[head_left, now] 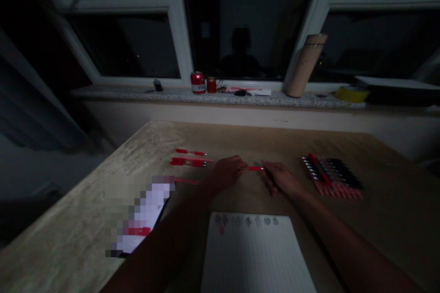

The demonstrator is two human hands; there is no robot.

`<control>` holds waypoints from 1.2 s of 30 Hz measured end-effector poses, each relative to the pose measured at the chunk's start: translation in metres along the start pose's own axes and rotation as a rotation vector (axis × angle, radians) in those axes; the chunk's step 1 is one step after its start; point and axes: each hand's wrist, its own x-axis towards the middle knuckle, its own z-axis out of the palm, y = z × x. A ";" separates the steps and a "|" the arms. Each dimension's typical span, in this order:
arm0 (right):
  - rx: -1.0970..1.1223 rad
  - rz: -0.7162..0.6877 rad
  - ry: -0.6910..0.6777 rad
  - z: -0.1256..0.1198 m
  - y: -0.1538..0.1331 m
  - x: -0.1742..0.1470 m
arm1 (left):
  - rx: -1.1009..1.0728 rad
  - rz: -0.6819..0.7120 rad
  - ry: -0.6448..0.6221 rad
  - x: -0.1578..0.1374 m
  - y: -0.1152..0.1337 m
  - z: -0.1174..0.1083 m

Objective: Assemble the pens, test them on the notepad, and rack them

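Above the notebook, a red pen [255, 168] is held level between my two hands. My left hand [227, 173] pinches its left end. My right hand [280, 177] has its thumb and fingertips closed at the silvery right end; the dim light blurs the exact contact. Left of my left hand lie a single red pen [190, 152] and a small bunch of red pens [187, 162]. To the right of my right hand is a row of several black-and-pink pens [338, 176], with a red pen [319, 169] lying across the top.
A lined notebook [256, 256] with small pencil drawings lies between my forearms. A lit, blurred phone [147, 215] is beside my left forearm. On the windowsill [137, 94] stand a red can [198, 83], a small red jar [211, 85], a tall tan cylinder [305, 66] and yellow tape [352, 94].
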 end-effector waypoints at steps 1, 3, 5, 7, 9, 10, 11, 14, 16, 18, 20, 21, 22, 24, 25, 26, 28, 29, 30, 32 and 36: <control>0.010 -0.008 -0.008 0.000 0.001 0.001 | 0.001 -0.004 0.002 0.000 0.000 0.000; 0.010 -0.018 -0.014 -0.001 0.002 0.002 | 0.013 -0.002 -0.001 0.000 0.000 0.000; -0.002 -0.013 -0.007 0.000 0.004 0.002 | 0.028 0.012 -0.015 0.000 0.000 0.000; -0.016 -0.015 0.004 0.001 0.005 0.001 | 0.035 0.020 -0.019 0.000 0.002 -0.001; -0.035 -0.024 0.003 0.001 0.006 0.001 | 0.028 0.024 -0.014 0.001 0.003 -0.001; -0.042 -0.028 0.001 0.000 0.006 0.001 | 0.021 0.024 -0.007 0.001 0.004 -0.001; -0.043 -0.032 0.002 0.000 0.007 0.001 | 0.009 0.022 -0.001 0.001 0.005 -0.002; -0.038 -0.045 0.026 -0.002 0.007 0.002 | -0.019 0.005 0.012 0.000 0.006 -0.002; -0.055 -0.063 0.041 -0.002 0.007 0.002 | -0.016 -0.005 0.004 -0.001 0.006 -0.001; -0.076 -0.077 0.046 -0.002 0.007 0.002 | 0.006 -0.003 -0.010 -0.001 0.006 -0.001; -0.079 -0.094 0.046 -0.001 0.006 0.003 | 0.031 0.007 -0.025 -0.001 0.005 -0.001; -0.078 -0.099 0.046 0.000 0.006 0.003 | 0.042 0.011 -0.028 -0.001 0.005 -0.001; -0.079 -0.101 0.048 0.000 0.006 0.003 | 0.051 0.014 -0.028 -0.001 0.005 -0.001; -0.087 -0.092 0.060 0.001 0.006 0.003 | 0.062 0.024 -0.023 -0.001 0.004 0.000; -0.087 -0.080 0.069 0.002 0.006 0.003 | 0.065 0.030 -0.015 0.000 0.004 0.001; -0.081 -0.067 0.076 0.002 0.007 0.003 | 0.067 0.035 -0.005 0.000 0.003 0.002; -0.054 -0.045 0.082 0.003 0.007 0.003 | 0.070 0.045 0.010 0.000 0.003 0.004; -0.039 -0.041 0.082 0.003 0.008 0.002 | 0.072 0.045 0.015 0.000 0.003 0.004; -0.025 -0.040 0.086 0.003 0.008 0.002 | 0.073 0.041 0.019 0.000 0.003 0.005; -0.008 -0.044 0.091 0.004 0.007 0.001 | 0.070 0.023 0.022 0.000 0.003 0.004; -0.037 -0.060 0.088 0.004 0.004 0.000 | 0.051 -0.015 0.029 0.000 0.006 0.001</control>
